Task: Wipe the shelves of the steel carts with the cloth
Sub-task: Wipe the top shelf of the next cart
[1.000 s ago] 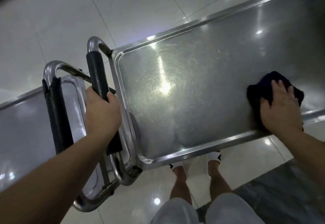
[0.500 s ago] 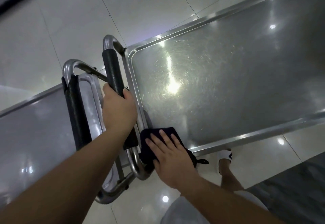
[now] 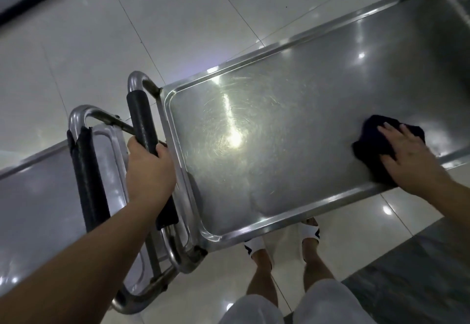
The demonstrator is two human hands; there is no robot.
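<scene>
The top shelf (image 3: 292,130) of a steel cart fills the middle and right of the head view, shiny and scratched. My right hand (image 3: 412,158) lies flat with straight fingers on a dark cloth (image 3: 368,143), pressing it onto the shelf near its front rim at the right. My left hand (image 3: 150,168) grips the cart's black padded handle (image 3: 141,120) at the shelf's left end.
A second steel cart (image 3: 38,196) stands directly to the left, its own black handle (image 3: 86,173) close beside the one I hold. Glossy white floor tiles (image 3: 178,18) surround the carts. My feet in white slippers (image 3: 305,232) stand under the shelf's front rim.
My right hand has swept the cloth from the shelf's front left corner back along the front edge to the right. My left hand has stayed on the handle.
</scene>
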